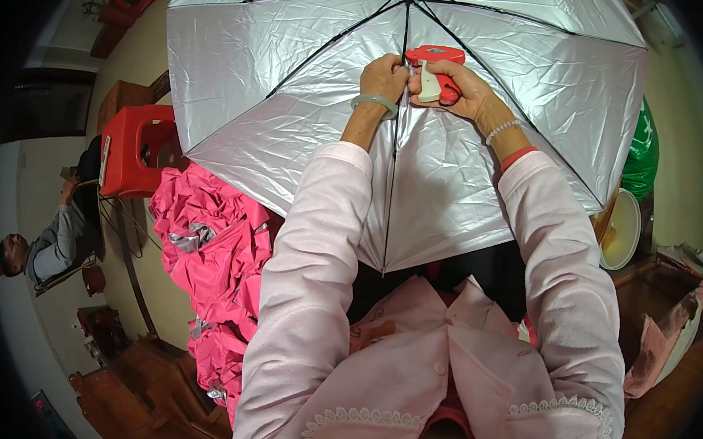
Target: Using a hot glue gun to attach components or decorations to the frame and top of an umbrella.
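An opened umbrella with a silver inner lining and thin black ribs spreads out in front of me. My left hand is closed at a black rib near the middle of the lining, its fingers pinched there. Beside it, my right hand grips a red and white hand tool with a pale lever. The tool's tip reaches the same rib, just above my left fingers. Exactly what lies between the left fingertips is hidden.
Crumpled pink fabric with silver patches lies to the left, near a red plastic stool. Farther left a person sits on a chair. On the right are a green bag, a pale round container and a brown box.
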The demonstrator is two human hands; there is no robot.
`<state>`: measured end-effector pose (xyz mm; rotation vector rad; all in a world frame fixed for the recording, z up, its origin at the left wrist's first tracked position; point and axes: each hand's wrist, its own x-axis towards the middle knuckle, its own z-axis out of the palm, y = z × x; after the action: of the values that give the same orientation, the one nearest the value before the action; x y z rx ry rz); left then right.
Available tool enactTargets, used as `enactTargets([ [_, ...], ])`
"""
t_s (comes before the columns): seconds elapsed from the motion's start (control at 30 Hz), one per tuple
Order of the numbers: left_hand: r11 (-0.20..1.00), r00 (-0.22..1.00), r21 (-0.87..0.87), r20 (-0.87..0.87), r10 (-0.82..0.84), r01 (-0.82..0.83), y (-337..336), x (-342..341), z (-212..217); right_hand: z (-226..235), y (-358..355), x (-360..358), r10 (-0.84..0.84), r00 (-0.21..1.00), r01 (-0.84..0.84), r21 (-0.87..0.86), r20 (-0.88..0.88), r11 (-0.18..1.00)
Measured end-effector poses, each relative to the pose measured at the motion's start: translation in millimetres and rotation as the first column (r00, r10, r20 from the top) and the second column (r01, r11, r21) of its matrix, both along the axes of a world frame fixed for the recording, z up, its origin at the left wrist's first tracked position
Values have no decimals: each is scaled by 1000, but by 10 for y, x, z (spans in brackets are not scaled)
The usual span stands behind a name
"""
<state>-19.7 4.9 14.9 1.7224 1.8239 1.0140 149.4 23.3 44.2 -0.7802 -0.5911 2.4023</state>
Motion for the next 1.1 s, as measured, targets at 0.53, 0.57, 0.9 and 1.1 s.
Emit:
enactTargets([
  [0.53, 1000, 1000, -20, 26, -3, 3, 4, -6, -8, 32, -11, -10, 8, 999, -8, -12, -36, 1000],
  [0.57, 1000, 1000, -20, 25, -2, 2, 1, -9, -8, 34, -11, -14, 2, 1000, -2, -19, -31, 1000],
  [0.9, 1000, 1000, -26, 19, 13, -13, -10, -2, 16, -8, 10, -28, 0, 999, 0, -1, -33, 1000],
  [1.1, 1000, 1000, -13, -8, 14, -14, -17, -5, 9, -62, 10, -36, 2, 1000, -2, 7, -22, 1000],
])
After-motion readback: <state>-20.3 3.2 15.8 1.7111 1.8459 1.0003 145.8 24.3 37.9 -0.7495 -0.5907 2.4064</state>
